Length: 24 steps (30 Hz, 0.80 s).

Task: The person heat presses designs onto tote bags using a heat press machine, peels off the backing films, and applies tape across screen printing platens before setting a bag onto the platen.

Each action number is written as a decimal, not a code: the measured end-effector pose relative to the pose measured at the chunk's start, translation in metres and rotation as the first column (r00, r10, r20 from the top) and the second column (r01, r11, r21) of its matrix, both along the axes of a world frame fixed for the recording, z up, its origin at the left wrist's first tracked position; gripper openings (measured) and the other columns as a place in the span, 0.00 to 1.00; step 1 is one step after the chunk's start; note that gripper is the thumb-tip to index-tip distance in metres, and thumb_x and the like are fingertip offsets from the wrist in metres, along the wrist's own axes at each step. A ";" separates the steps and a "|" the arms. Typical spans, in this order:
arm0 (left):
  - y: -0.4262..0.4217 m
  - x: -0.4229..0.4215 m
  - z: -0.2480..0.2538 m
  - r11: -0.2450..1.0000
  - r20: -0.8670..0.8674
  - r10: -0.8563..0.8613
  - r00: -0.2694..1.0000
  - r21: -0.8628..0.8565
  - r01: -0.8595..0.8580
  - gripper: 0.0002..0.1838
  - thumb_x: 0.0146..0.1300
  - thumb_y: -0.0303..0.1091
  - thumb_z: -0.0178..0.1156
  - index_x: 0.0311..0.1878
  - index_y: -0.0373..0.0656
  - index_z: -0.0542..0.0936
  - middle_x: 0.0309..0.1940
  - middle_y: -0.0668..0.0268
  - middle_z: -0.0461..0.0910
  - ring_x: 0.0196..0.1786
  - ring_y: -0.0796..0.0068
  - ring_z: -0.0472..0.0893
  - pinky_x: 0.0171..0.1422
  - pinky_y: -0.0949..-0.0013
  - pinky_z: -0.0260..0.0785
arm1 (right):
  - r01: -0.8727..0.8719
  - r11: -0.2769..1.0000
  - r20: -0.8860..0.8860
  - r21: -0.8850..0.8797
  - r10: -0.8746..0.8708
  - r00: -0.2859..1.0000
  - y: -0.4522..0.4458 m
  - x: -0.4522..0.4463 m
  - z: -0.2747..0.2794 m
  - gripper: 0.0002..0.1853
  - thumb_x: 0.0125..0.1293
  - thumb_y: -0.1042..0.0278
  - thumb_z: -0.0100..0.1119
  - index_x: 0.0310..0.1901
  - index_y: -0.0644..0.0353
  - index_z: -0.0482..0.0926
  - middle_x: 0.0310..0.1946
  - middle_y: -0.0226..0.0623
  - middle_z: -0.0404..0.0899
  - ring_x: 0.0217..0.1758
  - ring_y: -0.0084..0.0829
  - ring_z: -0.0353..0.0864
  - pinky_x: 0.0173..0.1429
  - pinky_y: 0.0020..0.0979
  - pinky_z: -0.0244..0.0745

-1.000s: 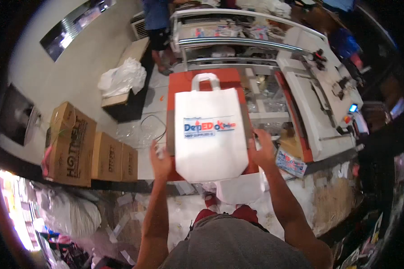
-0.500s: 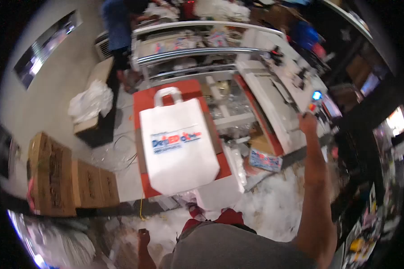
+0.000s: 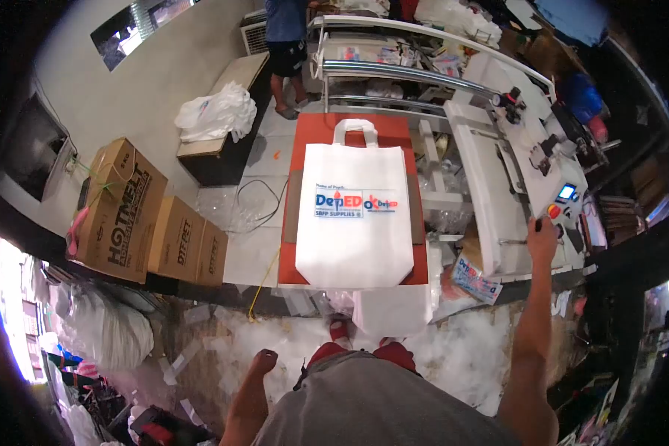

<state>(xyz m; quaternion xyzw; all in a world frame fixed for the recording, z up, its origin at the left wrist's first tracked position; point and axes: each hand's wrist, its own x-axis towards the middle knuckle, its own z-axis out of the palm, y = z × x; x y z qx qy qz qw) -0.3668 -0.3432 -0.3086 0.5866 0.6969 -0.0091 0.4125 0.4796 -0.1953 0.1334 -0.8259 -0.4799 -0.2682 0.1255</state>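
A white cloth bag [image 3: 357,249] with blue and red print lies flat on the red board [image 3: 293,271] of a press-like machine, its loop handle at the far end. To the right of it, my right hand [image 3: 543,241] is closed at the machine's front edge. A small dark piece shows at the fingers, but its kind is unclear. Just beyond that hand are a red button [image 3: 554,211] and a lit blue screen [image 3: 566,192]. Low beside my body, my left hand [image 3: 264,362] hangs with curled fingers, apart from the bag, with nothing visible in it.
Metal rollers [image 3: 409,71] cross the machine's far side. Brown cartons [image 3: 126,215] stand at left, near a white pile of bags [image 3: 217,111] on a bench. Another person [image 3: 286,48] stands beyond. A yellow cord [image 3: 264,286] hangs near the front edge; white scraps cover the floor.
The view has turned left and sharpened, so the machine and bag appear farther right. The bag still lies on the red board. My right hand stays by the controls; my left still hangs low.
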 end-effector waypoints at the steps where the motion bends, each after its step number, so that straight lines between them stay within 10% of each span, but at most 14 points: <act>1: 0.005 0.010 0.000 0.986 0.069 0.155 0.985 -0.070 -0.151 0.16 0.63 0.47 0.59 0.42 0.44 0.85 0.42 0.48 0.85 0.49 0.47 0.83 0.56 0.51 0.76 | -0.034 0.999 -0.058 -0.004 0.034 0.998 0.002 -0.025 0.005 0.17 0.67 0.54 0.60 0.42 0.63 0.77 0.35 0.52 0.81 0.41 0.55 0.79 0.47 0.52 0.73; 10: 0.038 0.117 0.029 0.944 0.033 -0.204 0.978 0.271 0.187 0.17 0.62 0.46 0.61 0.44 0.42 0.84 0.42 0.52 0.86 0.49 0.52 0.84 0.56 0.54 0.77 | -0.536 0.844 -0.306 -0.019 0.506 0.807 -0.007 -0.099 0.025 0.22 0.66 0.48 0.62 0.41 0.63 0.77 0.37 0.50 0.79 0.43 0.54 0.78 0.46 0.50 0.74; 12: 0.033 0.160 0.082 0.969 0.135 0.242 0.961 0.005 -0.245 0.17 0.63 0.45 0.61 0.44 0.42 0.84 0.42 0.51 0.86 0.49 0.52 0.85 0.56 0.55 0.77 | -0.644 0.764 -0.418 -0.028 0.577 0.702 -0.001 -0.124 0.036 0.21 0.66 0.48 0.62 0.39 0.62 0.76 0.36 0.48 0.78 0.43 0.53 0.78 0.47 0.49 0.75; 24: -0.182 0.296 0.075 0.794 0.103 0.607 0.788 -0.106 -0.598 0.22 0.62 0.49 0.59 0.47 0.41 0.85 0.44 0.47 0.85 0.53 0.49 0.83 0.59 0.55 0.75 | -0.937 0.330 -0.361 0.117 0.893 0.269 0.056 -0.241 0.028 0.09 0.68 0.66 0.55 0.46 0.60 0.75 0.41 0.40 0.80 0.47 0.43 0.80 0.46 0.43 0.79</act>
